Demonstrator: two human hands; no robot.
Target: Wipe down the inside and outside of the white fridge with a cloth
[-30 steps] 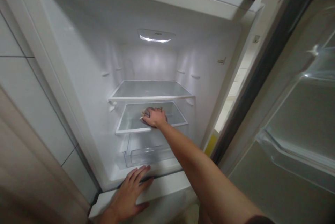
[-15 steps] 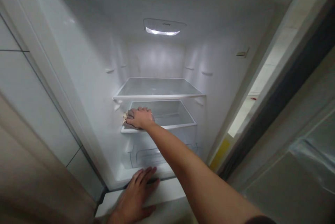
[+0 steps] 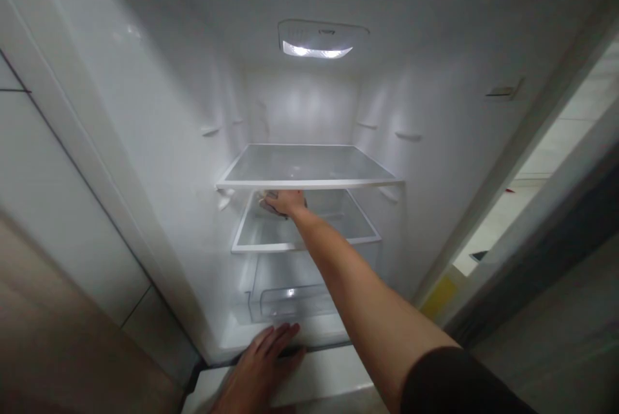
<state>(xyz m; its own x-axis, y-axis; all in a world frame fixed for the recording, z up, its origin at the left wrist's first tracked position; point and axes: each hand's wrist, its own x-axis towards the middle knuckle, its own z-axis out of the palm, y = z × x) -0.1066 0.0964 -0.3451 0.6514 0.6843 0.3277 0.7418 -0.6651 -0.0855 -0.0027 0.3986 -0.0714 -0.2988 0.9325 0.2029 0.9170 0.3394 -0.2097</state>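
My right hand [image 3: 290, 200] reaches deep into a lit fridge, between the two glass shelves. Its fingers are closed on a crumpled greyish cloth [image 3: 273, 206], pressed onto the lower glass shelf [image 3: 256, 230] toward its back left. The upper glass shelf [image 3: 309, 172] hides part of the fingers and the cloth. At the bottom front, my left hand [image 3: 264, 362] lies on a white ledge [image 3: 329, 365] with fingers stretched out, holding nothing.
A clear plastic drawer [image 3: 290, 301] sits below the lower shelf. The lamp [image 3: 316, 46] glows in the ceiling. Shelf supports [image 3: 409, 137] jut from both side walls. The open fridge door [image 3: 546, 272] stands at right, a tiled wall [image 3: 68, 188] at left.
My right hand has slid the cloth from the lower shelf's front left edge toward its back, under the upper shelf. My left hand stays on the ledge. The view has moved closer.
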